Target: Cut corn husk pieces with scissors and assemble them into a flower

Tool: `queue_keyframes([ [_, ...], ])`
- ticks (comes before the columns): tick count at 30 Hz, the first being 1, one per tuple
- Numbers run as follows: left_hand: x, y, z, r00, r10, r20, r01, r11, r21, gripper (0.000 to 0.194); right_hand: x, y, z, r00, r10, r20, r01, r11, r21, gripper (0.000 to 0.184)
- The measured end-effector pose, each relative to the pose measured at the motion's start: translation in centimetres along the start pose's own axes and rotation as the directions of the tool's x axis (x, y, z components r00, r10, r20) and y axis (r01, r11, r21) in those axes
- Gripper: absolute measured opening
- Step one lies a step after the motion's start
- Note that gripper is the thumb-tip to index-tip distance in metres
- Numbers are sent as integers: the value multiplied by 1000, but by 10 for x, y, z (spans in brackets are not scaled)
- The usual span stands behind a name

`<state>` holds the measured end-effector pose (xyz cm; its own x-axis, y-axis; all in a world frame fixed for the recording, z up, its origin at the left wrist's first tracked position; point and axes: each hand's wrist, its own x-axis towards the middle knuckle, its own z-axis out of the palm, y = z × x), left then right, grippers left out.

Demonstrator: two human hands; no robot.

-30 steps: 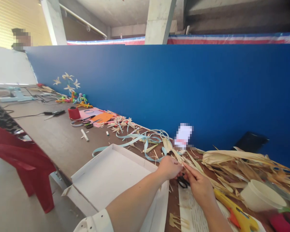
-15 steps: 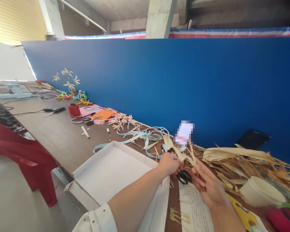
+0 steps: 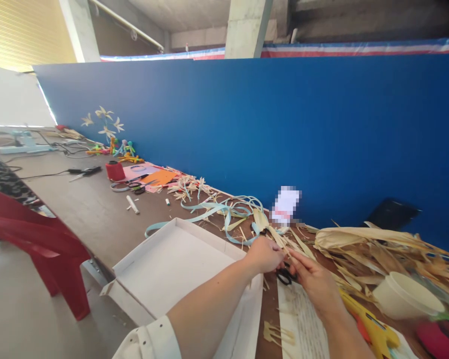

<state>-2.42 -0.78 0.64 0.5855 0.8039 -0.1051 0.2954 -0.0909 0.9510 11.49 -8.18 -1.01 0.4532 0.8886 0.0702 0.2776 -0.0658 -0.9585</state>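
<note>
My left hand [image 3: 265, 254] and my right hand [image 3: 318, 284] meet over the table, fingertips pinched close together. Between them is a thin strip of pale dried corn husk [image 3: 285, 250], mostly hidden by the fingers. Just beneath the hands lie scissors with black handles [image 3: 284, 276], their blades out of sight. A sheet of paper with lines of writing [image 3: 303, 321] lies below my right hand, small cut husk pieces [image 3: 279, 333] at its left edge. My left forearm crosses a shallow white cardboard box [image 3: 194, 262]. Loose husk strips lie behind my fingers.
At right are a heap of dried husks [image 3: 381, 244], a cream tub [image 3: 406, 296] and a yellow glue gun [image 3: 376, 329]. Light blue ribbon [image 3: 228, 219] curls behind the box. Further left are a red thread spool [image 3: 114, 170] and a red chair [image 3: 56, 259]. A blue partition [image 3: 209, 114] runs behind.
My right hand has moved left and turned, bringing its fingertips to my left hand. The husk strip that stood upright in it is now mostly hidden. My left hand has hardly moved.
</note>
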Motion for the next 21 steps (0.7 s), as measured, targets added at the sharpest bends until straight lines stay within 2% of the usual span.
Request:
queue_keyframes([
  [2, 0, 3, 0, 999, -32, 2, 32, 998, -44, 21, 4, 4, -5, 992, -15, -127, 6, 997, -75, 47],
  [3, -1, 4, 0, 999, -49, 1, 49, 996, -74, 21, 5, 5, -8, 978, 18, -208, -30, 998, -56, 49],
  [4, -1, 5, 0, 998, -67, -6, 66, 992, -105, 20, 5, 5, -11, 962, 56, -267, -47, 998, 39, 54],
  [5, 0, 6, 0, 996, -85, -12, 83, 988, -133, 20, 3, 4, -13, 962, 82, -262, -34, 983, 182, 61],
  [6, 0, 7, 0, 995, -101, -17, 97, 983, -157, 20, 1, 1, -13, 977, 107, -187, -47, 952, 302, 65],
  [8, 1, 7, -1, 993, -119, -24, 112, 976, -187, 21, -6, -6, -11, 995, 92, 30, -96, 898, 430, 68],
  [9, 2, 6, -1, 993, -118, -24, 111, 975, -192, 21, -9, -10, -8, 987, 97, 129, -146, 879, 455, 66],
  [12, 2, 5, -1, 997, -78, -26, 72, 980, -183, 19, -16, -17, 0, 940, 163, 301, -279, 872, 401, 57],
  [15, 0, 4, 0, 999, -43, -15, 40, 988, -151, 19, -16, -15, 5, 929, 168, 330, -288, 888, 359, 51],
  [18, 0, 3, 1, 1000, -25, -7, 25, 995, -95, 21, -11, -7, 3, 955, 158, 250, -235, 919, 316, 55],
  [21, 0, 1, 1, 1000, -10, -12, 9, 998, -62, 20, -6, 0, 0, 977, 124, 176, -156, 971, 181, 62],
])
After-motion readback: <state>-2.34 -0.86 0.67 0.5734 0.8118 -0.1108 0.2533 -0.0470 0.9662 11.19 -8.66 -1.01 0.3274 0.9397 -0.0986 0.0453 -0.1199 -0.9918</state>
